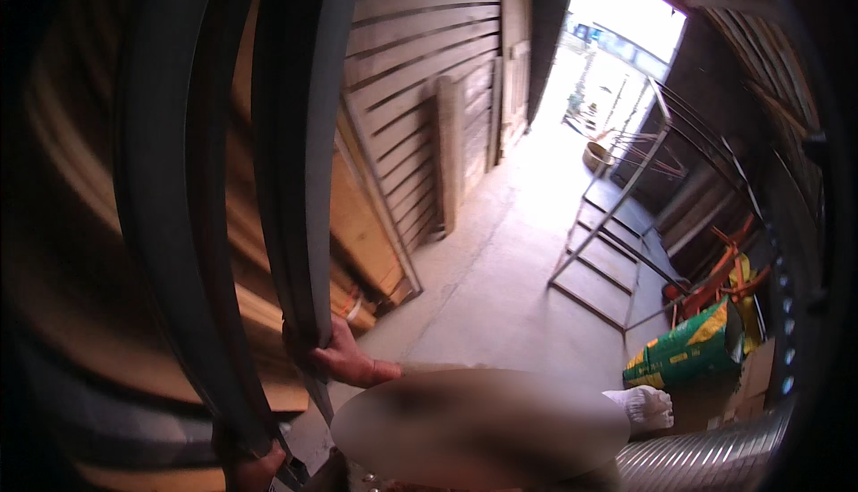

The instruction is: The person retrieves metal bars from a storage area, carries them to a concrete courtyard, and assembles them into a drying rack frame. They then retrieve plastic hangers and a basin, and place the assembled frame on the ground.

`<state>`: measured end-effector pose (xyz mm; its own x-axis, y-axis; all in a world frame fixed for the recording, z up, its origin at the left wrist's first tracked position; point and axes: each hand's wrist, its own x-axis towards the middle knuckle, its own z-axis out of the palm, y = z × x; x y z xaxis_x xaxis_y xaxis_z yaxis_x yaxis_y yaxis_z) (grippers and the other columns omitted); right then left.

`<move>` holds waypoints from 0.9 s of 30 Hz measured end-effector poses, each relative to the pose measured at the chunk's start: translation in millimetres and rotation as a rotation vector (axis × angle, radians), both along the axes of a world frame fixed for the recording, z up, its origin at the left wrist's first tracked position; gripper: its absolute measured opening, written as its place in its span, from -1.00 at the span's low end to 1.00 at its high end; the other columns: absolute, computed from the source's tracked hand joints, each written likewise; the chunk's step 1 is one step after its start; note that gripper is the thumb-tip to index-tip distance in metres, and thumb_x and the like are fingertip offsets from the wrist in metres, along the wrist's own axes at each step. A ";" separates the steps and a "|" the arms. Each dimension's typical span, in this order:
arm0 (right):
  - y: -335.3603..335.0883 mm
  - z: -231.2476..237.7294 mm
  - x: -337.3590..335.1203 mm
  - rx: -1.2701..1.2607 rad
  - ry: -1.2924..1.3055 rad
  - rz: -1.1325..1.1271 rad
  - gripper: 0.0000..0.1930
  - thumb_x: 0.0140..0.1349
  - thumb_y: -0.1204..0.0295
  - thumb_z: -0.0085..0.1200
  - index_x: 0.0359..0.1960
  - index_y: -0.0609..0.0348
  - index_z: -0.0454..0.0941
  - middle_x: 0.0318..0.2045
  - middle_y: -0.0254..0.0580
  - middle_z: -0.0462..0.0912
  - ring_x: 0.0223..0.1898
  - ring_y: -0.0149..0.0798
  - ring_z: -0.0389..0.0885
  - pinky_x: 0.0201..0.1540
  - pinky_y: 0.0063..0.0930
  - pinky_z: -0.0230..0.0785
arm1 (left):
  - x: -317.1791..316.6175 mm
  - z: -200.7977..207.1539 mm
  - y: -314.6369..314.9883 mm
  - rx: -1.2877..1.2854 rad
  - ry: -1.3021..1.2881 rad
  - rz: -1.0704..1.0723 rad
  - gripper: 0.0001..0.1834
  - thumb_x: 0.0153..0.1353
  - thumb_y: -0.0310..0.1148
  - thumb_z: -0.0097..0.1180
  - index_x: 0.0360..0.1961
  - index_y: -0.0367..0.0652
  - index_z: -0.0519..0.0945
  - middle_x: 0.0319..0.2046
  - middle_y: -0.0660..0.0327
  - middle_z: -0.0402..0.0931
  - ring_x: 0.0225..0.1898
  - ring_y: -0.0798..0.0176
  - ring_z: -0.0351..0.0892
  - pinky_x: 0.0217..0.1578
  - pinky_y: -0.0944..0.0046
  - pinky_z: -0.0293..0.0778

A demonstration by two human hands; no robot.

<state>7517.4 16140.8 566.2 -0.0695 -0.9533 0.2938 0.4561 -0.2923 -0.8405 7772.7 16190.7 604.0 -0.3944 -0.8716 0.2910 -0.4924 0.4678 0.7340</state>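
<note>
Two long dark grey metal bars run side by side from the top edge down to the lower left. My right hand is closed round the lower part of the right bar. Lower down, my left hand is closed on the bottom end of the left bar; shadow hides some of its fingers. A blurred oval covers the lower middle of the view and whatever lies behind it.
Wooden boards and a slatted wood panel lean on the left. Along the right stand a metal frame, a green and yellow sack and a ribbed metal surface. A bright doorway opens at the far end beyond a basket.
</note>
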 end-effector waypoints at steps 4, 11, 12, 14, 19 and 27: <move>28.7 -0.7 -109.6 0.034 0.093 -0.155 -0.74 0.20 0.36 0.09 -0.15 0.16 0.37 -0.41 -0.39 0.42 -0.35 -0.53 0.38 -0.31 -0.58 0.30 | -109.1 13.7 -9.5 0.107 -0.060 -0.128 -0.38 -0.33 -0.57 0.30 -0.08 -0.24 0.47 -0.30 0.20 0.44 -0.30 0.23 0.50 -0.22 0.24 0.46; 64.3 5.5 -285.4 -0.048 0.037 -0.383 -0.70 0.25 0.34 0.12 -0.08 0.20 0.38 -0.44 -0.45 0.37 -0.47 -0.54 0.29 -0.43 -0.59 0.24 | -301.9 2.4 -16.7 0.323 0.103 -0.177 -0.27 -0.23 -0.60 0.31 0.08 -0.25 0.36 -0.33 0.23 0.47 -0.39 0.31 0.51 -0.39 0.29 0.49; 66.2 8.5 -309.5 -0.058 0.034 -0.410 -0.67 0.23 0.35 0.14 -0.05 0.21 0.39 -0.45 -0.44 0.37 -0.47 -0.53 0.29 -0.42 -0.59 0.23 | -324.0 1.9 -23.5 0.142 0.030 -0.292 -0.29 -0.21 -0.60 0.30 0.08 -0.25 0.34 -0.36 0.22 0.49 -0.44 0.30 0.52 -0.42 0.28 0.50; 65.9 12.3 -356.3 -0.116 0.084 -0.520 -0.64 0.20 0.36 0.17 -0.04 0.22 0.40 -0.48 -0.42 0.38 -0.48 -0.52 0.30 -0.43 -0.58 0.23 | -371.1 -8.8 -37.4 -0.132 -0.181 -0.314 -0.32 -0.19 -0.58 0.29 0.06 -0.27 0.34 -0.39 0.21 0.49 -0.47 0.30 0.53 -0.41 0.29 0.49; 47.0 26.9 -471.2 -0.262 0.303 -0.736 -0.70 0.16 0.49 0.19 -0.11 0.24 0.40 -0.50 -0.34 0.43 -0.44 -0.52 0.38 -0.42 -0.57 0.26 | -472.6 -41.4 -78.1 0.095 0.207 -0.605 -0.14 -0.12 -0.56 0.24 0.25 -0.27 0.11 0.01 0.05 0.36 -0.05 0.14 0.50 -0.04 0.12 0.53; -7.4 43.3 -668.2 -0.249 0.503 -0.946 -0.62 0.08 0.45 0.24 -0.10 0.24 0.38 -0.43 -0.12 0.54 -0.41 -0.37 0.53 -0.35 -0.46 0.39 | -693.1 -72.2 -163.0 0.047 0.243 -0.522 -0.49 -0.06 -0.60 0.22 0.01 -0.32 0.45 -0.17 0.09 0.49 -0.24 0.20 0.51 -0.14 0.26 0.47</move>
